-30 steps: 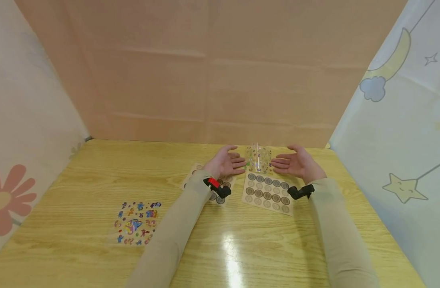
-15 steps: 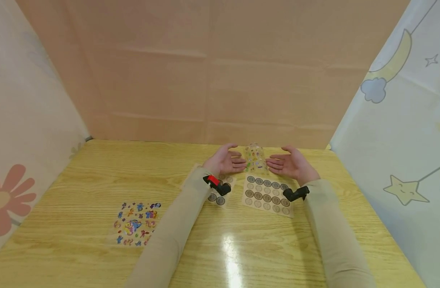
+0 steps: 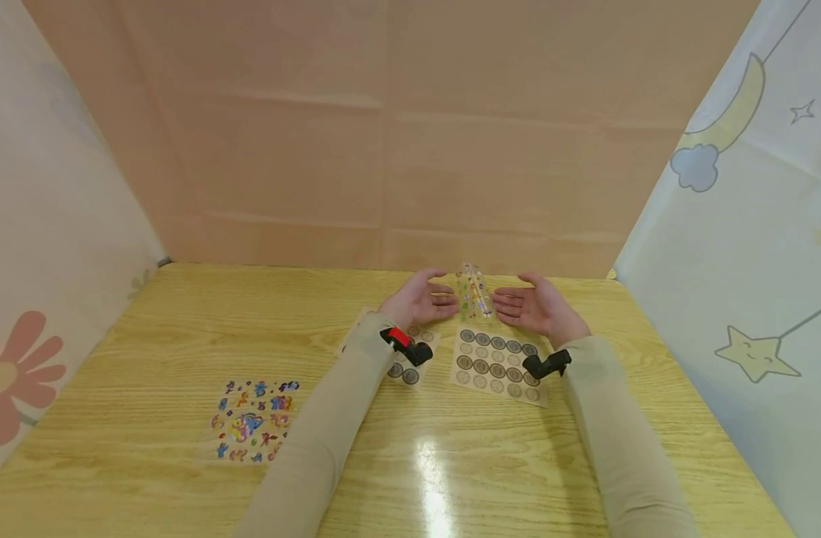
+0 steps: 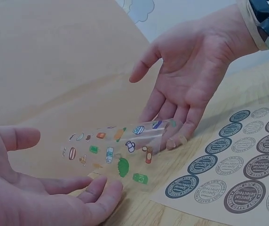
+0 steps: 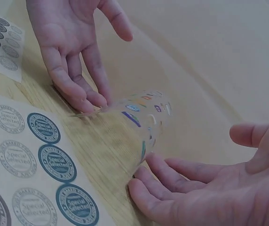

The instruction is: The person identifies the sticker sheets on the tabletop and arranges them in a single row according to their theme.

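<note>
A clear sheet of small colourful stickers [image 3: 473, 293] bows upward from the table between my two hands. My left hand [image 3: 420, 300] lies at its left side, palm turned inward, fingers extended with the tips at the sheet's edge. From the opposite side my right hand [image 3: 539, 306] touches the other edge with its fingertips, thumb raised. In the left wrist view the sheet [image 4: 120, 148] curves like an arch, and neither thumb pinches it. The right wrist view shows the arch [image 5: 146, 113] from its other side, fingertips low against both edges.
A paper sheet of round "Special Selected" labels [image 3: 497, 366] lies in front of the right hand. Another label sheet [image 3: 410, 373] is partly hidden under the left forearm. A colourful cartoon sticker sheet [image 3: 252, 422] lies at the left. A pinkish-brown backdrop [image 3: 383, 149] rises behind the table.
My right hand has moved left, narrowing the gap between the hands. The clear sticker sheet has become narrower and more sharply bowed. The left hand has stayed nearly still.
</note>
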### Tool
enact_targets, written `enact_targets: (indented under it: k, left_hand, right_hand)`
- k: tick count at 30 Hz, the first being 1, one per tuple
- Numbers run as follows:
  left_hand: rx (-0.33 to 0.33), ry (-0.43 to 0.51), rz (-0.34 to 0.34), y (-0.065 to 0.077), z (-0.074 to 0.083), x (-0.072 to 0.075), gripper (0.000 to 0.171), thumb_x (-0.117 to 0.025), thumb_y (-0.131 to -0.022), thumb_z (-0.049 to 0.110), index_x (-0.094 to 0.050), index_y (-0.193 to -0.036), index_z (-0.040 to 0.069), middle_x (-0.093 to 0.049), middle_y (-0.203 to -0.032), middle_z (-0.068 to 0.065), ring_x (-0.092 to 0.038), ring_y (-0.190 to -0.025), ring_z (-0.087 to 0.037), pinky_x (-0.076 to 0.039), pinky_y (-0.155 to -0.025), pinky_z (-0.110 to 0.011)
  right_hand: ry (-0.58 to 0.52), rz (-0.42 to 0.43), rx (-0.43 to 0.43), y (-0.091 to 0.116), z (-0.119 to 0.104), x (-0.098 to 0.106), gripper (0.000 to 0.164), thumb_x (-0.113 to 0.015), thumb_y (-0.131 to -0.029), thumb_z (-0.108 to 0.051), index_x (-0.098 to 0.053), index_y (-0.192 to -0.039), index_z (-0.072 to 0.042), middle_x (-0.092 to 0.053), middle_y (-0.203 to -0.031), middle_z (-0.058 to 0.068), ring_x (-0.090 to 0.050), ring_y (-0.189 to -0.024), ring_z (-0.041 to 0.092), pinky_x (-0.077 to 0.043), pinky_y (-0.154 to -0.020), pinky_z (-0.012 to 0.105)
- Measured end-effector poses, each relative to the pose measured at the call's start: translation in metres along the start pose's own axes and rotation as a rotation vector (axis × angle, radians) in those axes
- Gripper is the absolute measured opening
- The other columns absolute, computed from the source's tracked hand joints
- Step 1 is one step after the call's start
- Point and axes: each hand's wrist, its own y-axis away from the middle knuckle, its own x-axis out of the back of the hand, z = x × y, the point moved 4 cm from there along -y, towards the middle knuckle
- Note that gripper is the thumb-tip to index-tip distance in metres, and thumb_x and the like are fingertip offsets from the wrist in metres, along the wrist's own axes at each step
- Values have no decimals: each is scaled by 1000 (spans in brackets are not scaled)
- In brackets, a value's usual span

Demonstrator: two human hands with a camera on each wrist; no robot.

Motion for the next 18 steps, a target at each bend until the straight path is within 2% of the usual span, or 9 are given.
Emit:
enact_targets:
  k: [6,11,15,18]
  left_hand:
    - [-1,14,18,2,-1,-3,59,-54,-97,30,-37,-138,-8,-36,-137,-24,-38,-127,-35,-36,-108,-44]
    - [-30,13,15,3,-2,-4,44,-51,-99,15,-41,-138,-3,-40,-138,-22,-40,-129,-37,-37,-107,-44]
    - [-63,-85,-13,3,-3,-6,40,-47,-99,1,-42,-139,-2,-44,-138,-21,-44,-126,-33,-38,-106,-39]
    - [-101,-186,-19,2,-4,-6,40,-47,-98,-3,-44,-138,-3,-54,-128,-17,-52,-113,-24,-42,-100,-33]
  right_hand:
    - [24,-10,-6,-4,4,-8,70,-24,-102,-46,-3,-152,-2,-5,-157,16,-12,-142,29,-15,-116,41]
    - [62,-4,-3,-9,7,-10,71,-24,-101,-48,-8,-153,-2,-20,-149,19,-29,-131,29,-24,-112,39]
    - [75,2,1,-10,8,-12,70,-24,-101,-47,-10,-152,-1,-28,-141,16,-36,-121,25,-24,-111,39]
    - [67,-19,4,-11,10,-15,70,-23,-102,-47,-9,-152,-1,-23,-146,19,-32,-127,28,-21,-114,39]
